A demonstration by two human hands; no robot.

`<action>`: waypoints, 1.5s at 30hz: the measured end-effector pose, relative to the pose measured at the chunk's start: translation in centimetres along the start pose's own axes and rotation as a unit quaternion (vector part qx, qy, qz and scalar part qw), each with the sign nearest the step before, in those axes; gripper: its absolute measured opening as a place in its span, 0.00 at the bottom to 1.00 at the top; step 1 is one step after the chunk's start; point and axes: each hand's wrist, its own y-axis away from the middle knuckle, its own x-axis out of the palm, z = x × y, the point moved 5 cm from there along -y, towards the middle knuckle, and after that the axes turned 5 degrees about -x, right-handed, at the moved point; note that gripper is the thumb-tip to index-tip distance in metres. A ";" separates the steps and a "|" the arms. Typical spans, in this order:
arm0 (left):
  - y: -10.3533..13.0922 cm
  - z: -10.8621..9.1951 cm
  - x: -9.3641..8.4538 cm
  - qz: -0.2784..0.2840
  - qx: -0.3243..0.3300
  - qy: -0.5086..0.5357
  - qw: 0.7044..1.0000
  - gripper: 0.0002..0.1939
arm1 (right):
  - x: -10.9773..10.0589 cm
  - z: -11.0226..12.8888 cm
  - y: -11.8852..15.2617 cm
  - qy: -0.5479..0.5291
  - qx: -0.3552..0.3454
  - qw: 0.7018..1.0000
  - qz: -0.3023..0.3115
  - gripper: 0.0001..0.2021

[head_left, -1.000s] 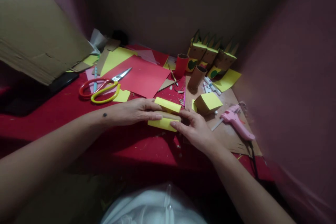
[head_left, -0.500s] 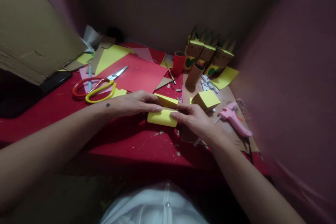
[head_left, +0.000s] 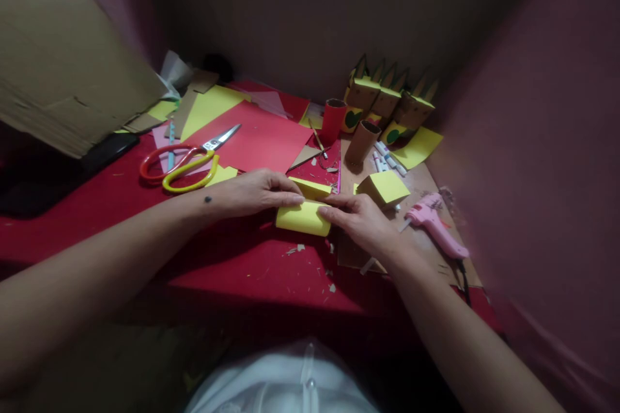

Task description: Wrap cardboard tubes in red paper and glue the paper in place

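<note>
Both hands grip one piece of yellow paper (head_left: 303, 219), curled into a roll on its near side with a flap standing up behind. My left hand (head_left: 271, 192) pinches its left end, thumb on top of the roll. At the right end, my right hand (head_left: 356, 219) presses with its thumb, fingers behind. Whether a tube lies inside the roll is hidden. Left of my left hand lie scissors (head_left: 198, 158) with a red and a yellow handle. Beside my right hand is a yellow-topped cardboard box (head_left: 385, 188).
A pink glue gun (head_left: 436, 222) rests on a cardboard sheet (head_left: 353, 251) at the right. Behind stand a red tube (head_left: 334, 121), a brown cardboard tube (head_left: 362, 143) and pencil-topped holders (head_left: 387, 100). Red paper (head_left: 261, 139) and a large cardboard piece (head_left: 68, 71) lie to the left.
The view has shifted slightly, so everything sits a little lower and further right. Both hands keep the same hold on the yellow paper.
</note>
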 end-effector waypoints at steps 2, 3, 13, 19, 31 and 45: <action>0.0 0.0 -0.3 -0.004 0.004 -0.008 1.000 0.22 | -0.1 0.1 -0.2 0.017 -0.004 1.000 0.003 0.11; 0.0 0.0 -0.5 0.002 0.007 -0.010 1.000 0.23 | -0.2 0.2 -0.3 0.028 -0.008 1.000 0.004 0.10; -0.4 0.6 -0.1 0.038 0.000 -0.002 0.999 0.23 | -0.6 -0.1 -1.1 0.018 -0.015 0.999 -0.031 0.12; 0.0 0.1 0.1 0.025 -0.014 0.021 0.999 0.20 | 0.0 0.2 -1.4 -0.074 0.057 0.996 0.003 0.10; -0.1 0.9 0.4 -0.018 -0.009 0.027 0.999 0.21 | 0.3 -0.3 -1.2 -0.119 0.032 0.992 -0.021 0.11; -0.1 1.0 0.7 -0.078 0.011 0.113 0.990 0.19 | 0.6 -1.1 -1.0 -0.085 -0.054 0.992 -0.075 0.12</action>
